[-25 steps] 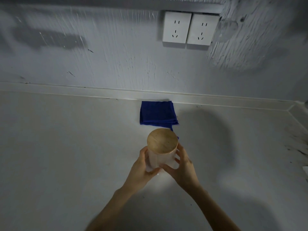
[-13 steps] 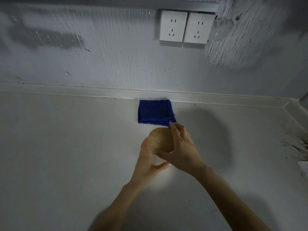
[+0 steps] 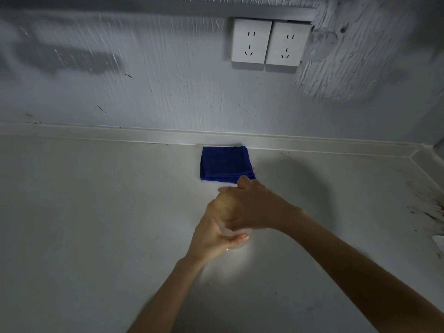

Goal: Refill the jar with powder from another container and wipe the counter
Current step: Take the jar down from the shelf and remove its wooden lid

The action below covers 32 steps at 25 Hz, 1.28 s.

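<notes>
A pale jar (image 3: 236, 245) with a round wooden lid (image 3: 223, 207) stands on the white counter (image 3: 96, 224) in the middle of the view. My left hand (image 3: 211, 233) wraps around the jar's body from the left. My right hand (image 3: 259, 207) lies over the wooden lid from the right, its fingers curled around the rim. Most of the jar is hidden by both hands. A folded blue cloth (image 3: 224, 164) lies flat just behind the jar, against the wall's base. No other container is in view.
Two white wall sockets (image 3: 269, 43) sit on the rough grey wall above the cloth. Dark stains (image 3: 430, 210) mark the counter at the right, near the corner. A white scrap (image 3: 438, 241) shows at the right edge.
My right hand rose from the jar's side onto the wooden lid and closed around it. My left hand stayed on the jar's body. The view shifted slightly.
</notes>
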Each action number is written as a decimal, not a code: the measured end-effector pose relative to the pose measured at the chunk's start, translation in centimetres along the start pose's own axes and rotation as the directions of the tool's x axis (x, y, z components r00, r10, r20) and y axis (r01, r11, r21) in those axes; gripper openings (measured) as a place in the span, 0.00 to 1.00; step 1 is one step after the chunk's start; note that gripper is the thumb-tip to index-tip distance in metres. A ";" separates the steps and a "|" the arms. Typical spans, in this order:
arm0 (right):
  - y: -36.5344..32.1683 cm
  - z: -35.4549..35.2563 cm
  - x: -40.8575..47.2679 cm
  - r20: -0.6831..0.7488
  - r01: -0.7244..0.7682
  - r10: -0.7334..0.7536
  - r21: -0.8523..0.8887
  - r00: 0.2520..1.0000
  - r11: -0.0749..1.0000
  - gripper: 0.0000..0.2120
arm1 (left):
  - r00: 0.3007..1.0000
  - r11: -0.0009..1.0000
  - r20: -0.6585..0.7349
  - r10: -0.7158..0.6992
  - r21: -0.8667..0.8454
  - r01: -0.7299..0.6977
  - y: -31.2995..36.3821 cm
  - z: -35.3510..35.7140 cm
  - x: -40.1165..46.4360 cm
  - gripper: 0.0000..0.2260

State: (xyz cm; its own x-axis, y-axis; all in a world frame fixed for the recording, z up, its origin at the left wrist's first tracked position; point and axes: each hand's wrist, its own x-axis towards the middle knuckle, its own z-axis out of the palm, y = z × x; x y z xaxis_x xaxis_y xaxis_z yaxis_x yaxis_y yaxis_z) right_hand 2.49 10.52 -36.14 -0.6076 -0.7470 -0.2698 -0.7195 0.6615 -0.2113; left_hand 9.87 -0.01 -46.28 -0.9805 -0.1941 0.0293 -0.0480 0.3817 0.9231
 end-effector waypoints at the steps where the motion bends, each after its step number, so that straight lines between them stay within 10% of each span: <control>1: 0.1 -0.1 0.5 0.056 0.028 -0.025 -0.066 0.998 0.997 0.33 | 1.000 1.000 0.009 -0.015 0.018 0.015 -0.1 -0.1 0.1 0.38; 10: -0.4 -2.8 1.0 0.299 0.220 -0.172 -0.134 0.939 0.966 0.32 | 0.995 0.993 0.081 -0.060 0.103 0.051 -0.1 -1.1 0.6 0.39; 16: 0.6 -3.3 0.5 0.206 0.262 -0.269 0.059 0.941 0.963 0.30 | 0.983 0.994 0.176 -0.047 0.104 0.029 -0.4 -1.9 1.2 0.40; 25: 5.9 -1.9 -3.9 -0.177 0.122 -0.003 0.665 0.984 0.736 0.31 | 0.977 0.996 0.195 -0.088 0.013 0.087 -1.6 -2.1 0.7 0.40; 32: 8.9 8.2 -5.0 -0.354 0.030 0.408 0.785 0.842 0.618 0.34 | 0.976 0.991 0.168 -0.135 0.018 0.134 -1.7 -1.8 0.3 0.42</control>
State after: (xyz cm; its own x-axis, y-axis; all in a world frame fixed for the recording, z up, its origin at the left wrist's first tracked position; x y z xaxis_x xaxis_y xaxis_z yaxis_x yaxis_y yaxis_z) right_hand 1.92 20.70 -44.34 -0.9239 -0.3821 0.0190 -0.1991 0.4378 -0.8767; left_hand 9.98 -2.38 -47.15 -0.9829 -0.0892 -0.1608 -0.1825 0.3679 0.9118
